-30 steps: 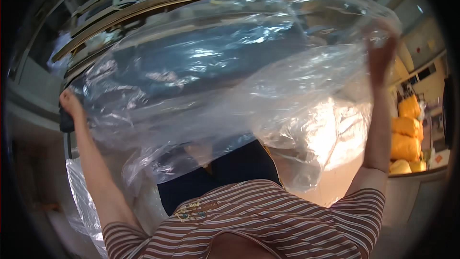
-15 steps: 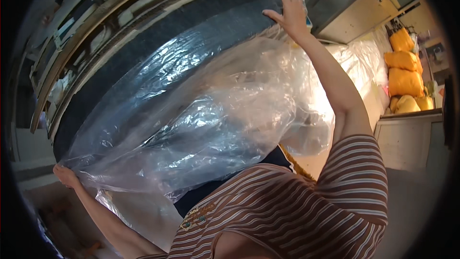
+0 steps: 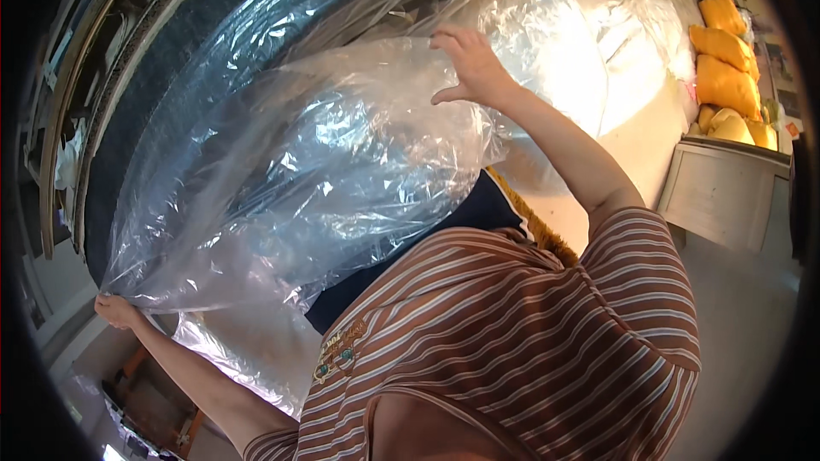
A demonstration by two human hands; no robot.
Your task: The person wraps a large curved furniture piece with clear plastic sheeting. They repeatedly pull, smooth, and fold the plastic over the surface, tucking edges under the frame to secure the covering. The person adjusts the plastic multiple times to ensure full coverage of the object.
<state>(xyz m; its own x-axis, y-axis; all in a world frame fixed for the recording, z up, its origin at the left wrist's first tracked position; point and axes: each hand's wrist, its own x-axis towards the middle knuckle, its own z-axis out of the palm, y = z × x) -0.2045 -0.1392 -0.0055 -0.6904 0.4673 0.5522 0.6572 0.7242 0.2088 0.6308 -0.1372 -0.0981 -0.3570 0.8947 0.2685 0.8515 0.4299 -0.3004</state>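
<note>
A large sheet of clear plastic film [image 3: 359, 162] spreads across a long dark work surface [image 3: 192, 34] and hangs toward my body, crinkled and glossy. At the far left, my left hand [image 3: 117, 311] is closed on a gathered corner of the film. My right hand [image 3: 468, 67] is at the upper middle, by the film's far right part. Its fingers are bent and the thumb stands apart, with nothing gripped between them. Light shines through the film, and the dark surface shows beneath it.
Beyond the dark surface runs a rack of long rails [image 3: 73, 94]. Several yellow-orange bundles [image 3: 726, 85] sit on a pale cabinet [image 3: 722, 192] at the right. More whitish plastic [image 3: 636, 43] is heaped before them, brightly lit. Another piece of film [image 3: 226, 367] hangs below my left forearm.
My right hand has come from the far end of the surface back toward me and left. The film has lifted and billowed. My left hand keeps its hold on the corner.
</note>
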